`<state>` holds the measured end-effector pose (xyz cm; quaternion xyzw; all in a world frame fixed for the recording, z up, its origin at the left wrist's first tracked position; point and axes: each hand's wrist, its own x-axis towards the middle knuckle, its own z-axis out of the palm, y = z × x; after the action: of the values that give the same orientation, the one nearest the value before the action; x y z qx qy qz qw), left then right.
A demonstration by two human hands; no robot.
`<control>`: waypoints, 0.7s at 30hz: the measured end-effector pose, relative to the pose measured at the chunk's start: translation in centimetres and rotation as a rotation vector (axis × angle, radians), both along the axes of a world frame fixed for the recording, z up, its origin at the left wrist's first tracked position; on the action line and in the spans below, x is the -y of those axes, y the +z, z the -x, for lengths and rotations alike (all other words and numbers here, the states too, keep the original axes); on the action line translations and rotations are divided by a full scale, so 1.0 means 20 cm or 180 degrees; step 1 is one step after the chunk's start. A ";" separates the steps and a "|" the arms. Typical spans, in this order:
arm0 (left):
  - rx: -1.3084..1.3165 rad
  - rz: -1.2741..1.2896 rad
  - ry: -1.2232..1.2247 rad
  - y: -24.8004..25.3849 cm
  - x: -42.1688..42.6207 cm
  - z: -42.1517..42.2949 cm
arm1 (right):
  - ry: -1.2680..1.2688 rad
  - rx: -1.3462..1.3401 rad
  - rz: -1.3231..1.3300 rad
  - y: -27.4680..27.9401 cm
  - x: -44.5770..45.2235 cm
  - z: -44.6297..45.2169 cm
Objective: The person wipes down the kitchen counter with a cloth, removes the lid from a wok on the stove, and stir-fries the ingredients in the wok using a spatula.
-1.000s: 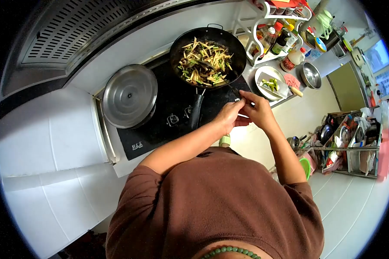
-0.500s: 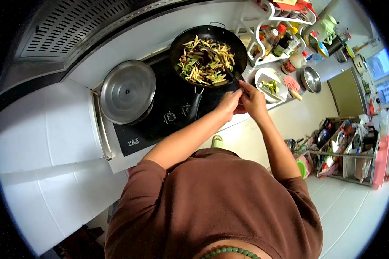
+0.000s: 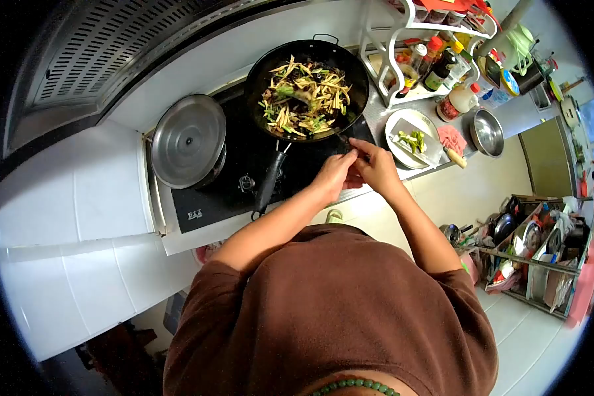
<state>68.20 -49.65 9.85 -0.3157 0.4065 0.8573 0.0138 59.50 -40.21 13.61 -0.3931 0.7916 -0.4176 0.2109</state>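
Note:
A black wok [image 3: 358, 86] on the cooktop holds pale and green strips of food mixed with dark pieces [image 3: 303, 96]. My right hand [image 3: 376, 170] is closed on a dark utensil [image 3: 342, 136] at the wok's near right rim. Beside it and touching it, my left hand [image 3: 335, 175] is also closed at the utensil's handle, with its fingertips partly hidden. The utensil's far end is blurred among the food. The wok's black handle [image 3: 269, 181] points toward me, left of my hands.
A round metal lid [image 3: 186, 148] covers the left burner. On the right are a plate of green pieces [image 3: 397, 125] with a wooden-handled knife [image 3: 454, 157], a pink cloth [image 3: 451, 138], a metal bowl [image 3: 487, 132] and a white rack of bottles [image 3: 393, 53].
The food has been shifted about in the wok. My hands moved up toward the rim, then back down and left, staying together. The view has shifted slightly, and the wok handle points more to the left.

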 end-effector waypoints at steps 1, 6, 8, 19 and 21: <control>0.0008 0.0009 0.0005 -0.01 0.00 0.03 | -0.0053 0.0005 0.0085 -0.02 0.00 0.01; -0.0106 0.0120 -0.0004 0.07 -0.02 0.05 | -0.0187 -0.0067 0.0390 -0.03 -0.01 0.04; -0.0040 0.0010 0.0140 -0.01 -0.01 0.04 | -0.0131 -0.0363 0.0223 -0.02 0.02 0.02; -0.0077 -0.0097 -0.0196 0.01 0.07 -0.12 | -0.0313 0.0118 0.0296 -0.04 0.05 -0.15; -0.0158 -0.0067 -0.0177 0.02 0.08 -0.08 | -0.0552 0.0057 0.0349 -0.02 0.07 -0.16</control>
<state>69.81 -51.16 10.25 -0.2829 0.4062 0.8683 0.0309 62.64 -41.58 13.14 -0.3303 0.7966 -0.4805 0.1592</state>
